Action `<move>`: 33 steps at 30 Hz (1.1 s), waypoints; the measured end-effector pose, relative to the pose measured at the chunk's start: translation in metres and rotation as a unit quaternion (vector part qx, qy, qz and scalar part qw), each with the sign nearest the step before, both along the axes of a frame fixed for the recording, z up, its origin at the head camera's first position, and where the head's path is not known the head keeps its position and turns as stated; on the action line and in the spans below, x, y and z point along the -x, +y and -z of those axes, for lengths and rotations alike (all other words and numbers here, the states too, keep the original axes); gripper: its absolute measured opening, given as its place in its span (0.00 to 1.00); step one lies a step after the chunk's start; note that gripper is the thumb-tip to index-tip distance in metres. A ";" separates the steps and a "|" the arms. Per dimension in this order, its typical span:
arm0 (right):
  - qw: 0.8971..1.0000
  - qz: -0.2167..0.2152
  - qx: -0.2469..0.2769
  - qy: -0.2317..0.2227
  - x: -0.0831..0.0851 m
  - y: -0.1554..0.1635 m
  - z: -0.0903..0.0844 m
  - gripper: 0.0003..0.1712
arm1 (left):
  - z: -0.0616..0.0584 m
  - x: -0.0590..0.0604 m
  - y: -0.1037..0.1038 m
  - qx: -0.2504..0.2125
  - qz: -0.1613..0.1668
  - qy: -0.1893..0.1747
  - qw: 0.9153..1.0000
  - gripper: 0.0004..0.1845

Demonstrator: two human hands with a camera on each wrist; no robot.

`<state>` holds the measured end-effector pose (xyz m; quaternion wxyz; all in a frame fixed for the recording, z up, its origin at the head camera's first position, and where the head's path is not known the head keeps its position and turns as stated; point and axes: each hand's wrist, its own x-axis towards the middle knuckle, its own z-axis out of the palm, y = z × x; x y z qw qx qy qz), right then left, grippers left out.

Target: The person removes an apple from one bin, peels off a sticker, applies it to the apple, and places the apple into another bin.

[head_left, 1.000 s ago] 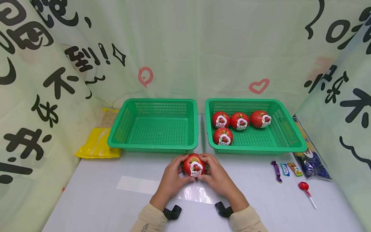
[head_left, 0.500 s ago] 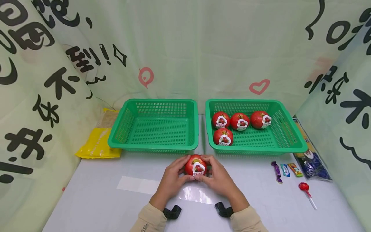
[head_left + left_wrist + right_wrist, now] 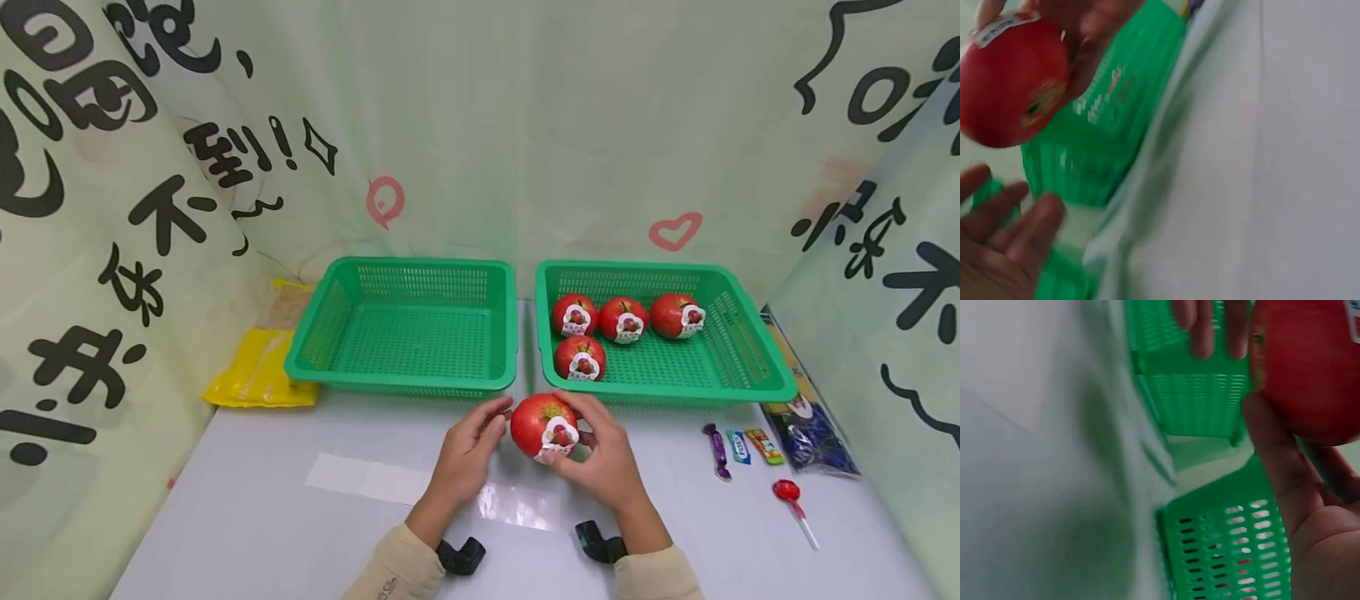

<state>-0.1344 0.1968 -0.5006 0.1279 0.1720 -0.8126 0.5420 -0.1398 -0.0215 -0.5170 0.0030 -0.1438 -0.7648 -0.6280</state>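
Red and labelled, the apple (image 3: 542, 424) sits in the right hand (image 3: 600, 462), whose fingers (image 3: 581, 407) curl over its top and far side while the thumb closes in under the white sticker; the right-wrist view shows the thumb pressed against the fruit's skin. The apple is off the surface (image 3: 300, 517), raised just in front of the gap between the two baskets. Its stem end points up and slightly away, so it has no real long axis to speak of.

Left hand (image 3: 467, 454) lies just beside the apple on its left, fingers loosely spread and relaxed, holding nothing; the left-wrist view shows a clear gap between those fingertips and the fruit. So the right hand alone carries it.

From the fingers, the right basket (image 3: 750, 367) lies directly ahead and slightly to the right, its near rim close to the knuckles; four apples (image 3: 579, 357) already rest in its left half. The left basket (image 3: 330, 333) stands ahead and to the left with nothing in it. Sweets (image 3: 738, 442) and a lollipop (image 3: 787, 492) lie well off to the right.
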 end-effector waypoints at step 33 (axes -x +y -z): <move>0.795 -0.088 -0.575 -0.171 0.160 0.096 -0.123 0.44 | -0.030 0.056 0.101 0.103 -0.132 -0.059 0.984 0.49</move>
